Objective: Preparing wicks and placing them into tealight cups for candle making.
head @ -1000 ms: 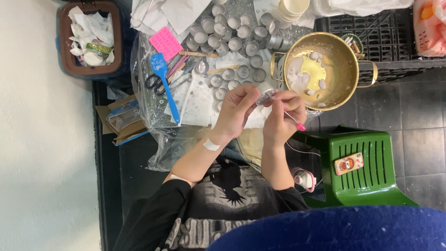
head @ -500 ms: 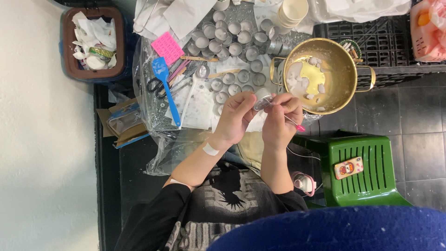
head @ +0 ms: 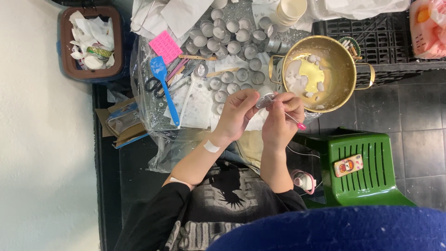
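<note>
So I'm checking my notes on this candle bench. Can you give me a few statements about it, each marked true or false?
1. The left hand holds a small metal cup. True.
2. The right hand holds a blue spatula. False: it holds a thin pink-tipped tool; the spatula lies on the table.
3. The gold pot holds white wax lumps. True.
4. The phone lies in the bin. False: it lies on the green stool.
</note>
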